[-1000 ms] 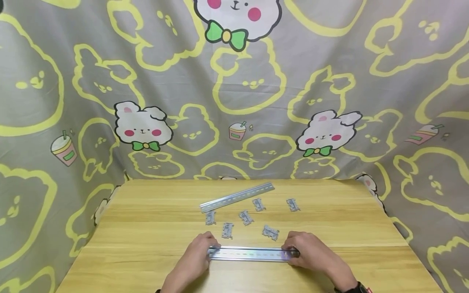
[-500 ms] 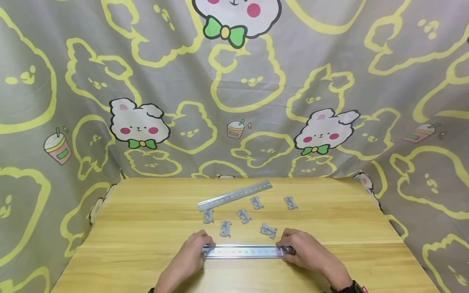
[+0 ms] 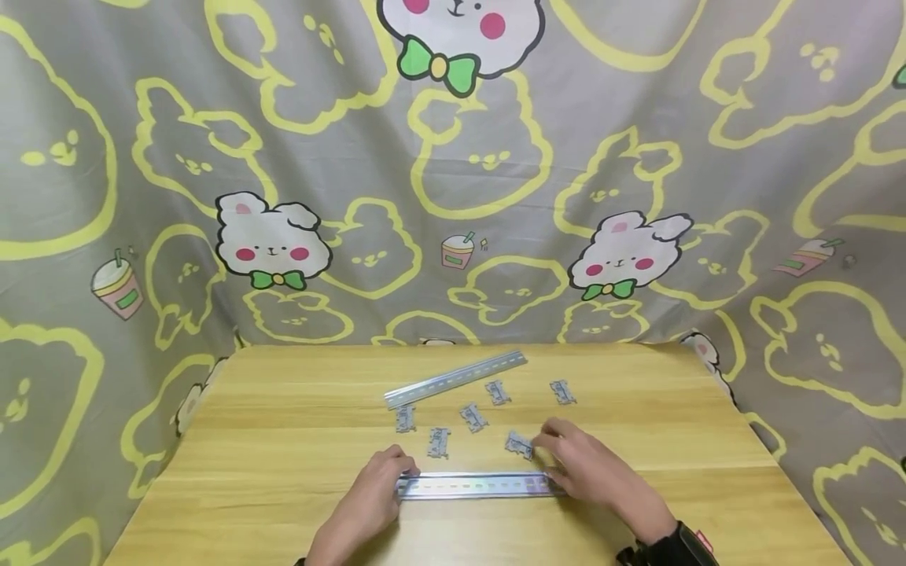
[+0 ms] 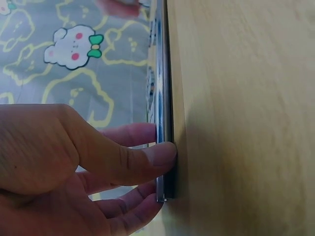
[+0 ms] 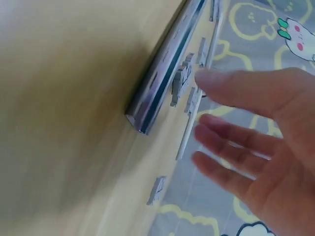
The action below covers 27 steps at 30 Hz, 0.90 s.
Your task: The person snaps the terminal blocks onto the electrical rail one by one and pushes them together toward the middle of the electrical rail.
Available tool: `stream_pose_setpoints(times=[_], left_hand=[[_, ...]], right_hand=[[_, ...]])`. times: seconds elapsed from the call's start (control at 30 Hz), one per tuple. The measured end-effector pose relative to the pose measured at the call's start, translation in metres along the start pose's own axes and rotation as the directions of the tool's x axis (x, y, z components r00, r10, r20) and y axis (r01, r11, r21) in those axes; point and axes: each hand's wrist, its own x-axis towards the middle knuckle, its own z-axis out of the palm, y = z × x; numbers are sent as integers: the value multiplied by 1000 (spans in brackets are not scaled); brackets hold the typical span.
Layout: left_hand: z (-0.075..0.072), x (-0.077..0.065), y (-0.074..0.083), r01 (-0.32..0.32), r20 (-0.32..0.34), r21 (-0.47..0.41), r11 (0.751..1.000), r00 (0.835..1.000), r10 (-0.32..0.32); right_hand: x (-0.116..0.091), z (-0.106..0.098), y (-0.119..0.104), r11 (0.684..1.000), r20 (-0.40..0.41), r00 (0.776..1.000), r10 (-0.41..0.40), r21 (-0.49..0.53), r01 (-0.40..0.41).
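A slotted metal DIN rail point(image 3: 474, 486) lies crosswise near the front of the table. My left hand point(image 3: 373, 489) grips its left end, with the thumb point(image 4: 160, 155) on the near edge and fingers on the far side. Just beyond the rail's right end, my right hand point(image 3: 598, 473) has let its fingers spread, holding nothing. In the right wrist view a grey terminal block point(image 5: 182, 79) stands close to those fingertips, apart from the thumb as far as I can see. That same block point(image 3: 519, 445) sits left of the right hand in the head view.
Several more grey terminal blocks point(image 3: 439, 442) are scattered farther back on the wooden table point(image 3: 269, 440). A second DIN rail point(image 3: 456, 379) lies slanted behind them, near one block point(image 3: 405, 418). A patterned curtain point(image 3: 382, 236) encloses the table's back and sides.
My right hand has released the rail's right end and moved up and away toward the nearest terminal block. The left hand keeps its grip on the other end.
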Motion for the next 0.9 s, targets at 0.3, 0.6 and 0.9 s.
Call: stream_pose_setpoints(times=[0.3,0.6,0.9], left_hand=[[-2,1,-4,5,23,-59,998,1000,-4],[-5,2,-4,-25,22,-50,998,999,26],[-5,3,-6,-18,28,-74,997,999,20]], right_hand=[[29,7,9,996,109,992,-59,-56,66],[37,13,7,986,118,981,-154,-50,161],[40,14,7,979,150,976,-160,-102,176]])
